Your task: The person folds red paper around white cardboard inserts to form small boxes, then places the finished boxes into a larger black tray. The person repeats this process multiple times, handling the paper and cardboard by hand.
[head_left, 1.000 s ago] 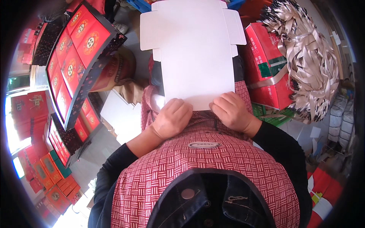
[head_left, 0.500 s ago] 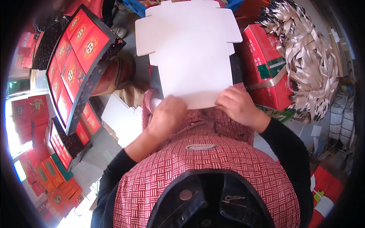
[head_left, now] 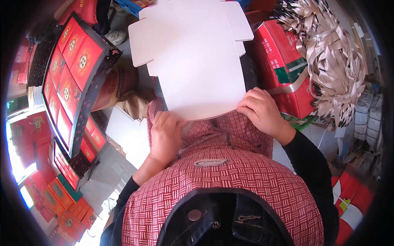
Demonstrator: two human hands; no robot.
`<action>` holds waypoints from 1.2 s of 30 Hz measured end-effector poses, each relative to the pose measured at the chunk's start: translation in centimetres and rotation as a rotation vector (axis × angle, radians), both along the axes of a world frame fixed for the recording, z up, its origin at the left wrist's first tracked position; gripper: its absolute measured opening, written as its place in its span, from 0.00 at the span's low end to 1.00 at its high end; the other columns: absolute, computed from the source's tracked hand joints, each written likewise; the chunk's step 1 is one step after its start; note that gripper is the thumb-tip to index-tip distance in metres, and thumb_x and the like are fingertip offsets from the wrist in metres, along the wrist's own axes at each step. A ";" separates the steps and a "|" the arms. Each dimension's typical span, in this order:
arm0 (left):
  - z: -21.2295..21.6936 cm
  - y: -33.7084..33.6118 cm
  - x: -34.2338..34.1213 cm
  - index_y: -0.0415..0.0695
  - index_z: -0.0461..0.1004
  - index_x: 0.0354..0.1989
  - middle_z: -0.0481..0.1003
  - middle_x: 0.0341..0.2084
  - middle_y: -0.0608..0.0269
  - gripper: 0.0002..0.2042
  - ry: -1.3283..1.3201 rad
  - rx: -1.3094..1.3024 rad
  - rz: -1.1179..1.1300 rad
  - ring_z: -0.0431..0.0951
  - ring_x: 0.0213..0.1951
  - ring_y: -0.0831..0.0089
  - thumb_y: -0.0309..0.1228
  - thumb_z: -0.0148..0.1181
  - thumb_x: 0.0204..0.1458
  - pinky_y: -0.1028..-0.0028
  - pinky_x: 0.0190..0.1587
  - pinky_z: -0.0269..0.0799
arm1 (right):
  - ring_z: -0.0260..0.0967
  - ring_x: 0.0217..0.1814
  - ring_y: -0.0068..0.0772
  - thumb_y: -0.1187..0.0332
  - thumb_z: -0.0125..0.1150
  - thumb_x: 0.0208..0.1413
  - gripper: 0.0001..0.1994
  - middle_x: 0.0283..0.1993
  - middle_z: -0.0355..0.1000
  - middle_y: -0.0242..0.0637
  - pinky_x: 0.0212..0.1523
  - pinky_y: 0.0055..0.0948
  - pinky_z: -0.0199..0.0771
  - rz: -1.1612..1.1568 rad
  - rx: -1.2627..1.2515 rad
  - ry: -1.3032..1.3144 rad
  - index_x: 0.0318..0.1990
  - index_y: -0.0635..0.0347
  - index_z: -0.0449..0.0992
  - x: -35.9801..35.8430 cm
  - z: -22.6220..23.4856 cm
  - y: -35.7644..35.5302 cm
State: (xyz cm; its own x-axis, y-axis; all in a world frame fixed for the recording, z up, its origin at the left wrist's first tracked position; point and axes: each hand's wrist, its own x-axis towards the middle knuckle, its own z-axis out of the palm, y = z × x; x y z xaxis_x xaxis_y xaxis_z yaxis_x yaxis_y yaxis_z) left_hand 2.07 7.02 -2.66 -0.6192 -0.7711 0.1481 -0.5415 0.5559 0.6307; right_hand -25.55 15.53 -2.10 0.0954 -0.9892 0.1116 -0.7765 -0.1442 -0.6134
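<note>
Stacked red gift boxes [head_left: 72, 82] in dark trays crowd the person's left side, a red carton [head_left: 283, 69] stands at the right, and a heap of pale ribbon strips [head_left: 336, 69] spills beyond it. No worktop shows; the work rests over the lap, on a red-and-white woven apron [head_left: 230, 180].

A white die-cut cardboard blank [head_left: 197, 61] lies flat, its side flaps spread out at the far end, its near edge bowed slightly and reaching the apron.

The left hand [head_left: 166, 137] has fingers curled at the near left corner of the blank; whether they pinch the card or only press beside it cannot be told. The right hand [head_left: 262, 112] grips the near right corner, fingers folded over the edge.

Judgement: the fold at the near edge appears to be in hand. To do it well, both grips should stay level at the corners, pressing evenly along the crease line so the panel bends straight, not skewed.

The blank extends away from both grips, held only along its near edge.
</note>
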 end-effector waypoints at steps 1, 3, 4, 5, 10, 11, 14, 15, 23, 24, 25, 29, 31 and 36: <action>0.2 -0.3 -0.1 0.38 0.71 0.24 0.71 0.24 0.54 0.05 -0.016 0.044 0.005 0.71 0.31 0.54 0.20 0.62 0.42 0.62 0.35 0.67 | 0.65 0.34 0.38 0.73 0.67 0.44 0.06 0.29 0.68 0.33 0.34 0.35 0.64 -0.035 0.042 -0.021 0.28 0.58 0.75 0.1 0.1 -0.2; 0.4 -0.7 -0.2 0.38 0.71 0.23 0.71 0.25 0.52 0.04 -0.048 0.131 0.018 0.70 0.32 0.51 0.22 0.61 0.44 0.59 0.36 0.66 | 0.65 0.35 0.38 0.72 0.66 0.45 0.05 0.28 0.68 0.32 0.35 0.35 0.63 -0.102 0.127 -0.063 0.27 0.57 0.74 0.3 0.3 -0.5; 0.3 -0.8 -0.3 0.38 0.71 0.23 0.71 0.25 0.51 0.04 -0.051 0.148 0.028 0.70 0.32 0.50 0.22 0.61 0.44 0.59 0.36 0.66 | 0.65 0.35 0.38 0.73 0.65 0.44 0.05 0.28 0.68 0.33 0.35 0.35 0.63 -0.119 0.122 0.008 0.27 0.57 0.74 0.6 0.5 -0.6; 0.2 -0.8 -0.3 0.38 0.71 0.23 0.71 0.25 0.50 0.04 -0.053 0.165 0.039 0.70 0.32 0.50 0.23 0.61 0.44 0.58 0.36 0.66 | 0.65 0.35 0.38 0.73 0.65 0.44 0.05 0.28 0.67 0.33 0.35 0.34 0.62 -0.136 0.118 0.079 0.27 0.57 0.73 1.1 0.7 -0.6; 0.1 -1.4 -0.1 0.37 0.72 0.23 0.71 0.24 0.51 0.05 -0.045 0.176 0.003 0.70 0.31 0.52 0.22 0.62 0.43 0.61 0.35 0.66 | 0.66 0.36 0.39 0.74 0.64 0.40 0.09 0.30 0.65 0.37 0.32 0.36 0.64 0.131 -0.201 0.166 0.29 0.59 0.69 3.9 0.7 -1.4; 0.2 -1.6 -0.2 0.37 0.72 0.23 0.71 0.24 0.52 0.05 -0.030 0.154 -0.021 0.71 0.30 0.55 0.22 0.64 0.42 0.64 0.34 0.66 | 0.66 0.35 0.38 0.73 0.61 0.42 0.07 0.30 0.65 0.36 0.32 0.36 0.64 0.165 -0.180 0.129 0.28 0.59 0.69 3.8 0.2 -1.6; 0.3 -1.1 0.6 0.38 0.74 0.25 0.70 0.24 0.55 0.06 0.008 0.196 0.010 0.71 0.30 0.59 0.24 0.66 0.43 0.65 0.33 0.67 | 0.67 0.35 0.39 0.72 0.59 0.46 0.04 0.30 0.66 0.36 0.34 0.37 0.68 0.204 -0.113 -0.070 0.29 0.60 0.72 3.6 -0.4 -2.6; 0.3 -0.8 0.9 0.38 0.74 0.26 0.70 0.24 0.55 0.07 0.030 0.225 0.038 0.71 0.31 0.59 0.25 0.67 0.44 0.64 0.33 0.68 | 0.67 0.35 0.40 0.71 0.61 0.46 0.04 0.30 0.67 0.37 0.34 0.37 0.68 0.202 -0.069 -0.116 0.29 0.60 0.73 3.4 -0.3 -2.9; 1.7 0.7 0.1 0.36 0.77 0.36 0.77 0.30 0.61 0.08 0.397 0.882 0.216 0.77 0.33 0.75 0.27 0.66 0.50 0.80 0.34 0.73 | 0.69 0.36 0.41 0.71 0.64 0.46 0.05 0.28 0.70 0.38 0.36 0.35 0.69 0.197 0.208 -0.344 0.28 0.62 0.76 2.0 1.9 -3.5; 1.5 0.5 0.2 0.36 0.77 0.38 0.78 0.31 0.60 0.08 0.326 0.981 0.133 0.77 0.32 0.75 0.26 0.65 0.51 0.81 0.34 0.74 | 0.68 0.36 0.41 0.71 0.65 0.45 0.06 0.29 0.70 0.38 0.37 0.35 0.69 0.198 0.186 -0.310 0.29 0.62 0.76 1.9 2.0 -3.4; 1.2 0.5 0.1 0.36 0.77 0.38 0.78 0.29 0.61 0.08 0.384 1.029 0.185 0.78 0.31 0.75 0.26 0.64 0.52 0.81 0.33 0.74 | 0.68 0.37 0.41 0.71 0.66 0.45 0.07 0.31 0.70 0.39 0.37 0.35 0.69 0.196 0.165 -0.276 0.31 0.62 0.76 2.0 1.9 -3.2; 0.7 0.9 -0.6 0.37 0.77 0.37 0.78 0.23 0.60 0.04 0.495 1.064 0.317 0.78 0.24 0.76 0.24 0.59 0.56 0.79 0.27 0.74 | 0.67 0.39 0.33 0.72 0.71 0.41 0.17 0.39 0.69 0.38 0.36 0.30 0.68 -0.197 -0.337 -0.164 0.41 0.61 0.75 2.2 1.8 -0.7; 0.2 1.2 0.0 0.37 0.77 0.35 0.78 0.23 0.58 0.04 0.597 1.081 0.300 0.77 0.24 0.75 0.24 0.58 0.56 0.79 0.26 0.73 | 0.64 0.43 0.21 0.76 0.73 0.40 0.31 0.46 0.66 0.32 0.38 0.19 0.68 -0.491 -0.091 -0.478 0.56 0.61 0.69 1.1 0.8 3.0; 1.1 1.3 -0.1 0.36 0.74 0.33 0.77 0.22 0.56 0.04 0.766 1.178 0.237 0.76 0.23 0.72 0.24 0.58 0.56 0.74 0.28 0.73 | 0.69 0.34 0.17 0.74 0.71 0.47 0.24 0.43 0.72 0.34 0.36 0.16 0.72 -0.376 0.133 -1.126 0.53 0.63 0.72 3.0 0.7 4.0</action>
